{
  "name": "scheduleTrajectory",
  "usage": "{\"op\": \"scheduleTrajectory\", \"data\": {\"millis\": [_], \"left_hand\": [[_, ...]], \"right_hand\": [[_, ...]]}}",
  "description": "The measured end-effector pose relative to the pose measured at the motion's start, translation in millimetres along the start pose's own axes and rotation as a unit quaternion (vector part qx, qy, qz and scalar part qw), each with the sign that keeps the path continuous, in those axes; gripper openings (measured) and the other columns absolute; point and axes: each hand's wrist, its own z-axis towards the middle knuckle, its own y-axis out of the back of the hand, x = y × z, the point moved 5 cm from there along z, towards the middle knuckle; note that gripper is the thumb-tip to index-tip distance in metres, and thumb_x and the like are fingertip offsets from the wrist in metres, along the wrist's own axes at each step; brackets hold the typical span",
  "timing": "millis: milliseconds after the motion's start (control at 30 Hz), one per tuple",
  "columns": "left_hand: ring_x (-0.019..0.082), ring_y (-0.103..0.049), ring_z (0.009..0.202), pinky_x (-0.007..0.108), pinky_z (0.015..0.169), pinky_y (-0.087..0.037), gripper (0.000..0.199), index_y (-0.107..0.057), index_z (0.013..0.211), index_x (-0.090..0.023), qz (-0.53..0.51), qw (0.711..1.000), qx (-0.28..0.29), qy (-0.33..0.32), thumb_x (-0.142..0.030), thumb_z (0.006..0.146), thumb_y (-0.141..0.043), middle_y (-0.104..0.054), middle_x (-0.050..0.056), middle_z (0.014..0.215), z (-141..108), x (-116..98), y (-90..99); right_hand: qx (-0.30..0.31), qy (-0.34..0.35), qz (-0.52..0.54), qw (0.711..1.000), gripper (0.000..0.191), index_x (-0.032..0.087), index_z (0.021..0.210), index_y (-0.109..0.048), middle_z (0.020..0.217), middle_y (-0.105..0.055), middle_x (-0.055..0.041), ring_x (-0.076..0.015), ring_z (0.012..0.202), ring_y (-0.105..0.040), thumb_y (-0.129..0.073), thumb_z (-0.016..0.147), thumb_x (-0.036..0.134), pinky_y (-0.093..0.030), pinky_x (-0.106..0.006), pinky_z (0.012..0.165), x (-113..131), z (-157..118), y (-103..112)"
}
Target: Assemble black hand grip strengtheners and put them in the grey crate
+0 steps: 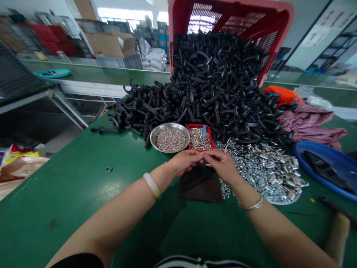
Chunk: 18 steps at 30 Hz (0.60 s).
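1. The black part (195, 179) lay over the dark pad (200, 197), on the near side of your fingertips; its long axis slanted from near left to far right.
2. Your left hand (184, 160) and right hand (224, 167) met fingertip to fingertip, pinched narrow; whether they held something small, and which was nearer the part, could not be told.
3. Beyond them stood one metal bowl (154, 137) and, just right of it, one small red tray (212, 140).
4. One ring (106, 170) lay well left on the tabletop (83, 193).
5. Right lay uncountable metal fittings (267, 175), then one blue tray (297, 150).
6. Farther off, uncountable black pieces (200, 93) spilled from one red crate (287, 18).
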Motion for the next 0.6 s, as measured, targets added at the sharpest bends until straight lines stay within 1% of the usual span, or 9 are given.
{"op": "scheduleTrajectory", "data": {"millis": [67, 167, 233, 267, 333, 400, 467, 533, 600], "left_hand": [[0.0, -0.022, 0.041, 0.016, 0.038, -0.007, 0.024, -0.051, 0.075, -0.015, -0.059, 0.998, 0.005, 0.016, -0.037, 0.073, -0.061, -0.045, -0.005, 0.064, -2.3, 1.3, -0.3], [0.0, -0.021, 0.04, 0.015, 0.037, -0.008, 0.029, -0.049, 0.073, -0.015, -0.094, 0.995, -0.011, 0.021, -0.041, 0.073, -0.061, -0.043, -0.006, 0.063, -4.0, 2.5, -2.0], [0.0, -0.022, 0.04, 0.015, 0.037, -0.009, 0.029, -0.051, 0.075, -0.015, -0.073, 0.997, -0.021, 0.02, -0.043, 0.076, -0.057, -0.045, -0.005, 0.063, -4.4, 1.6, -2.9], [0.0, -0.023, 0.04, 0.015, 0.037, -0.01, 0.028, -0.052, 0.077, -0.015, -0.045, 0.998, -0.035, 0.018, -0.043, 0.077, -0.056, -0.048, -0.004, 0.065, -4.4, 0.2, -1.2], [0.001, -0.03, 0.042, 0.015, 0.037, -0.016, 0.024, -0.056, 0.082, -0.015, 0.036, 0.995, -0.094, 0.0, -0.039, 0.079, -0.054, -0.055, -0.002, 0.069, -4.3, -6.1, 9.4], [0.003, -0.042, 0.05, 0.015, 0.042, -0.029, 0.02, -0.058, 0.087, -0.015, 0.124, 0.975, -0.176, -0.055, -0.033, 0.079, -0.055, -0.061, 0.001, 0.077, -4.4, -18.4, 27.7], [0.006, -0.052, 0.062, 0.017, 0.054, -0.04, 0.016, -0.06, 0.088, -0.014, 0.195, 0.942, -0.244, -0.124, -0.026, 0.078, -0.055, -0.064, 0.003, 0.083, -4.4, -32.0, 48.4], [0.01, -0.056, 0.07, 0.021, 0.064, -0.044, 0.015, -0.063, 0.087, -0.013, 0.267, 0.908, -0.278, -0.162, -0.023, 0.078, -0.055, -0.066, 0.004, 0.084, -2.7, -40.5, 67.1], [0.013, -0.059, 0.075, 0.025, 0.07, -0.045, 0.016, -0.066, 0.086, -0.015, 0.369, 0.867, -0.291, -0.164, -0.024, 0.077, -0.055, -0.067, 0.003, 0.085, -0.1, -44.4, 80.7]], "right_hand": [[0.014, -0.012, 0.009, 1.0, 0.019, 0.02, 0.086, -0.066, 0.08, -0.067, -0.0015, -0.0157, 0.077, -0.06, -0.06, 0.077, 0.035, -0.047, -0.032, 0.076, 0.4, 1.6, -2.8], [-0.02, 0.024, -0.048, 0.998, 0.017, 0.019, 0.082, -0.065, 0.078, -0.064, -0.002, -0.0152, 0.075, -0.058, -0.058, 0.078, 0.035, -0.046, -0.031, 0.073, 7.9, 2.0, -3.7], [-0.063, 0.041, -0.08, 0.994, 0.017, 0.018, 0.081, -0.062, 0.079, -0.063, -0.0029, -0.0151, 0.075, -0.057, -0.056, 0.08, 0.034, -0.045, -0.03, 0.073, 11.0, 1.2, -3.2], [-0.081, 0.035, -0.08, 0.993, 0.018, 0.018, 0.083, -0.06, 0.078, -0.062, -0.0033, -0.0149, 0.074, -0.057, -0.054, 0.081, 0.035, -0.046, -0.03, 0.072, 10.2, 0.6, -2.7], [-0.078, 0.002, -0.056, 0.995, 0.02, 0.017, 0.086, -0.056, 0.076, -0.062, -0.0033, -0.0142, 0.069, -0.058, -0.051, 0.082, 0.036, -0.047, -0.029, 0.067, 4.3, -1.1, -2.3], [-0.024, -0.039, -0.038, 0.998, 0.02, 0.017, 0.084, -0.056, 0.07, -0.062, -0.0019, -0.0135, 0.063, -0.059, -0.051, 0.082, 0.036, -0.048, -0.027, 0.061, -4.0, -4.6, -3.3], [0.039, -0.068, -0.056, 0.995, 0.018, 0.017, 0.08, -0.057, 0.066, -0.062, -0.0002, -0.0131, 0.058, -0.06, -0.054, 0.079, 0.035, -0.048, -0.025, 0.057, -11.8, -10.8, -3.1], [0.06, -0.078, -0.105, 0.99, 0.016, 0.017, 0.078, -0.06, 0.065, -0.062, 0.0006, -0.0134, 0.056, -0.06, -0.057, 0.076, 0.033, -0.048, -0.025, 0.055, -17.5, -17.3, 0.8], [0.048, -0.064, -0.165, 0.983, 0.014, 0.018, 0.077, -0.063, 0.067, -0.064, -0.0001, -0.0147, 0.06, -0.061, -0.057, 0.076, 0.031, -0.048, -0.027, 0.058, -19.8, -22.1, 4.7]]}}
